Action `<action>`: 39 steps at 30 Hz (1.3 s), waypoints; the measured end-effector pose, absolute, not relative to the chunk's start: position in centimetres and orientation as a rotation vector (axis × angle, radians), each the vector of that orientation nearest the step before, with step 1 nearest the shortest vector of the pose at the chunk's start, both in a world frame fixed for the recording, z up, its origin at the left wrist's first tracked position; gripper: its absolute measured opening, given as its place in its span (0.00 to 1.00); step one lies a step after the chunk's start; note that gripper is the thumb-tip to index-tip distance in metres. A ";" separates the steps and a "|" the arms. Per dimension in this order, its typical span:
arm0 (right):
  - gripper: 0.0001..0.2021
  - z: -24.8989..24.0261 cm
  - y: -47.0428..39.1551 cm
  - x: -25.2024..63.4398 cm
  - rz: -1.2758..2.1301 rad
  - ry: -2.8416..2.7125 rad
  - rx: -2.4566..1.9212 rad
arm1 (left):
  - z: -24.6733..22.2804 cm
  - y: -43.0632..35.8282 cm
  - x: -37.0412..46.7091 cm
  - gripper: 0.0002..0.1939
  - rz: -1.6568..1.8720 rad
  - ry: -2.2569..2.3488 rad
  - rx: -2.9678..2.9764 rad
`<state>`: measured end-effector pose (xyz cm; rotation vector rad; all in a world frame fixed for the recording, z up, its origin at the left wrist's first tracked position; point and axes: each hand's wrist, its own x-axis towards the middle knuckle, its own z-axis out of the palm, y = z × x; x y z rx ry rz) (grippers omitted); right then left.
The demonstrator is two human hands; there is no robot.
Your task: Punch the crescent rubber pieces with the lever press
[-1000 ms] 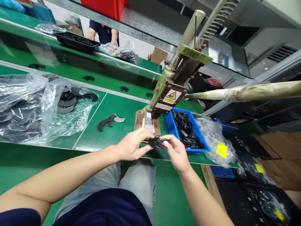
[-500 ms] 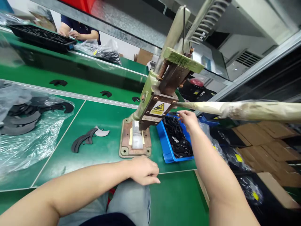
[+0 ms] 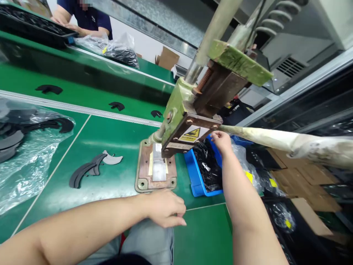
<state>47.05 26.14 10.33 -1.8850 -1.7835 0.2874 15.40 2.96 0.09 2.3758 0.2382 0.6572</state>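
My left hand (image 3: 167,209) rests at the table's front edge, just below the base plate (image 3: 140,173) of a green hand press (image 3: 176,106); its fingers are curled and what they hold, if anything, is hidden. My right hand (image 3: 222,141) is at the far right corner of a blue bin (image 3: 194,178) full of black parts (image 3: 208,162), under the press lever (image 3: 256,134). Its fingertips are pinched together, and anything between them is too small to make out. On the press base lies a clear block (image 3: 159,171). Left of it lie grey curved pieces (image 3: 85,169) and a lighter one (image 3: 112,159).
A plastic bag (image 3: 35,154) of curved parts covers the left of the table. Black pieces (image 3: 49,89) lie on the green strip behind. A person (image 3: 88,20) sits beyond, near a black tray (image 3: 33,29). Cardboard (image 3: 311,176) and bagged parts are at the right.
The view has shifted, so the press looks larger and the table pieces sit further left. My right hand stays by the bin's far corner, fingers still pinched. My left hand is nearly unmoved.
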 end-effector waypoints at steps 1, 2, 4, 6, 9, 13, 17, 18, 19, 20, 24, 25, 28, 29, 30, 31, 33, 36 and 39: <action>0.16 10.4 24.8 47.6 0.300 -1.823 -1.901 | 0.2 2.9 15.4 0.16 0.655 0.244 2.373; 0.14 10.6 23.4 48.0 0.319 -1.866 -1.913 | 0.4 2.8 15.3 0.16 0.654 0.249 2.370; 0.12 10.8 20.3 48.6 0.352 -1.961 -1.920 | 0.7 2.7 15.2 0.16 0.651 0.258 2.370; 0.12 10.9 17.4 48.7 0.369 -2.049 -1.908 | 0.9 2.5 15.2 0.16 0.642 0.268 2.372; 0.13 10.7 13.9 48.5 0.368 -2.150 -1.882 | 1.0 2.3 15.2 0.16 0.629 0.279 2.371; 0.14 10.0 11.5 48.0 0.334 -2.249 -1.885 | 1.0 2.2 15.1 0.16 0.611 0.285 2.363; 0.17 9.4 11.1 47.7 0.303 -2.347 -1.914 | 1.1 2.1 15.1 0.16 0.603 0.293 2.368; 0.18 9.4 11.2 47.5 0.291 -2.369 -1.927 | 1.1 2.1 15.1 0.16 0.605 0.291 2.370; 0.18 9.4 11.3 47.4 0.274 -2.388 -1.944 | 1.1 2.2 15.1 0.16 0.608 0.290 2.372; 0.18 9.4 11.4 47.2 0.254 -2.404 -1.966 | 1.1 2.2 15.1 0.16 0.613 0.289 2.373; 0.14 9.4 11.8 46.5 0.188 -2.453 -2.063 | 1.0 2.2 15.1 0.16 0.633 0.280 2.371; 0.13 9.4 11.9 46.3 0.179 -2.464 -2.081 | 1.0 2.3 15.1 0.16 0.637 0.277 2.369; 0.12 9.6 12.0 45.9 0.143 -2.479 -2.136 | 1.1 2.3 15.1 0.17 0.642 0.267 2.369; 0.12 9.7 12.0 45.7 0.127 -2.478 -2.157 | 1.1 2.3 15.1 0.17 0.644 0.264 2.369; 0.12 9.8 12.0 45.6 0.113 -2.476 -2.178 | 1.0 2.3 15.1 0.17 0.646 0.263 2.371; 0.13 10.0 12.0 45.5 0.100 -2.474 -2.195 | 1.0 2.3 15.0 0.17 0.649 0.263 2.373; 0.11 10.2 12.0 45.3 0.090 -2.472 -2.214 | 0.9 2.3 15.0 0.17 0.656 0.266 2.378; 0.08 10.3 12.0 45.0 0.099 -2.471 -2.220 | 0.8 2.2 15.1 0.17 0.673 0.268 2.392; 0.13 10.1 12.1 44.6 0.099 -2.465 -2.212 | 0.8 2.1 15.1 0.17 0.684 0.289 2.425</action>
